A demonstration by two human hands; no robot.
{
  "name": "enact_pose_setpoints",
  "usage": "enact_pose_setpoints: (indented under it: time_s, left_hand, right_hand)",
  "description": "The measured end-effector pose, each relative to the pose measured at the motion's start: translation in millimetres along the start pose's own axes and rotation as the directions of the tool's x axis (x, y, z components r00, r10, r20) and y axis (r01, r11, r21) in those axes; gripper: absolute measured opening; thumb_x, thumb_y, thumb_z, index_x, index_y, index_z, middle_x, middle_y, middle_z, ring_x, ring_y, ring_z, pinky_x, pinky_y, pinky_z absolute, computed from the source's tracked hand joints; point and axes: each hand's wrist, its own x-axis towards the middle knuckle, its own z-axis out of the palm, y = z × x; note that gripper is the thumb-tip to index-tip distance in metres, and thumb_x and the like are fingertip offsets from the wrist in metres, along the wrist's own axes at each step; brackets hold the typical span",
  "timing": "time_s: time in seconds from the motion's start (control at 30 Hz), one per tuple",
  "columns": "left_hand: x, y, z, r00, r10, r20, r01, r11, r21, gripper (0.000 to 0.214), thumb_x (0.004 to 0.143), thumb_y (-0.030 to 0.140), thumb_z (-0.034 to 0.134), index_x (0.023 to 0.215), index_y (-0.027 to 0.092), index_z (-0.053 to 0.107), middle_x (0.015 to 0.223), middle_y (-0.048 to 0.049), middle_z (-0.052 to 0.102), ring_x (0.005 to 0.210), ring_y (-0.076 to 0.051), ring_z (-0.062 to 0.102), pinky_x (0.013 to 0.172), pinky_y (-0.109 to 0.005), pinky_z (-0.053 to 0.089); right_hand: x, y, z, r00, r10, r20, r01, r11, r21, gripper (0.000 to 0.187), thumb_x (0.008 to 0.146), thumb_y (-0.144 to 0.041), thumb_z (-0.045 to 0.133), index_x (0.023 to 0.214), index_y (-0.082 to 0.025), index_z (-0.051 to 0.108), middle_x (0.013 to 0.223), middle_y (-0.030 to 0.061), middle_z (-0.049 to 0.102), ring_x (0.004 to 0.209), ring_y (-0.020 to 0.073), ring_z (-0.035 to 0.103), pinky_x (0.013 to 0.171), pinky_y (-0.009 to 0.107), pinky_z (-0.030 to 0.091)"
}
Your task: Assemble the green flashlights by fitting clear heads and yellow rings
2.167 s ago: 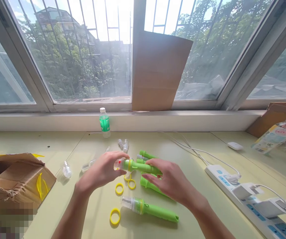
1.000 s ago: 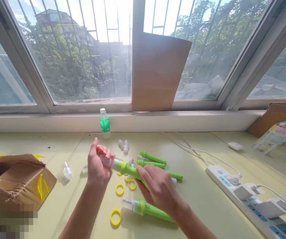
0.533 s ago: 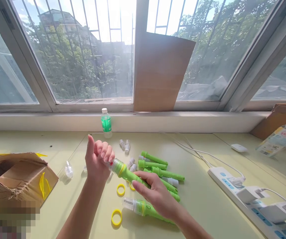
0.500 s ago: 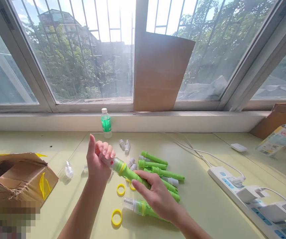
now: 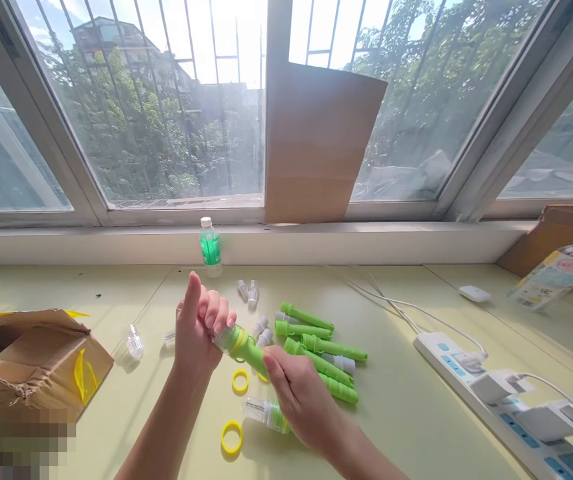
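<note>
My left hand (image 5: 199, 330) wraps its fingers round the clear plastic cap of a green plastic tube (image 5: 249, 351), thumb pointing up. Most of the cap is hidden in the fingers. Lower down, my right hand (image 5: 304, 400) grips the same tube by its handle; a yellow ring sits near the capped end. The tube slants up to the left above the table. Beneath my right hand lies another green tube (image 5: 279, 417) with a clear cap (image 5: 256, 410), partly covered. Yellow rings (image 5: 240, 381) lie on the table between my forearms, a larger-looking one (image 5: 232, 438) nearer me.
Several uncapped green tubes (image 5: 334, 348) are piled right of centre, with whitish plastic pieces (image 5: 264, 337) beside them. Clear caps (image 5: 252, 295) lie further back, another (image 5: 135, 342) at left. A cardboard box (image 5: 41, 360), a green-labelled bottle (image 5: 210, 247) and a power strip (image 5: 496, 400) stand around.
My right hand has shifted slightly left along with the tube, and less of the clear cap shows outside my left fingers. The right hand now covers more of the tube lying beneath.
</note>
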Motion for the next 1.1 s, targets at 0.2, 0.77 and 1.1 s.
enact_pose_setpoints:
  time_s: [0.2,0.77,1.1]
  left_hand:
    - [-4,-19,5.3,0.99,0.019,-0.14,-0.01,0.998,0.069,0.054,0.076,0.044,0.069,0.047,0.017,0.033,0.037,0.0081,0.034,0.033,-0.005,0.037,0.042,-0.021,0.04]
    - [-3,-25,5.4,0.968,-0.107,-0.226,0.12,0.992,0.043,0.044,0.072,0.051,0.071,0.06,0.018,0.045,0.049,0.0067,0.048,0.046,-0.008,0.051,0.054,-0.023,0.048]
    - [-5,-5,-3.0,0.947,-0.249,0.203,0.25,0.968,0.021,0.06,0.078,0.045,0.067,0.046,0.018,0.024,0.032,0.009,0.023,0.027,-0.005,0.029,0.036,-0.02,0.037]
  right_hand:
    - [-6,4,8,0.985,-0.153,-0.081,0.114,0.926,-0.359,0.029,0.099,-0.028,0.027,0.106,-0.014,0.052,0.074,0.005,0.057,0.058,0.0163,0.047,0.052,0.027,0.027]
    - [1,7,-3,0.98,-0.13,-0.152,0.076,0.945,-0.319,0.032,0.098,-0.034,0.033,0.101,-0.014,0.058,0.07,0.005,0.057,0.059,0.0153,0.049,0.05,0.025,0.025]
    - [-7,-16,5,0.962,0.164,0.221,-0.251,0.849,0.464,0.033,0.095,-0.046,0.039,0.074,-0.021,0.04,0.057,-0.0062,0.038,0.046,0.0076,0.031,0.044,0.021,0.026]
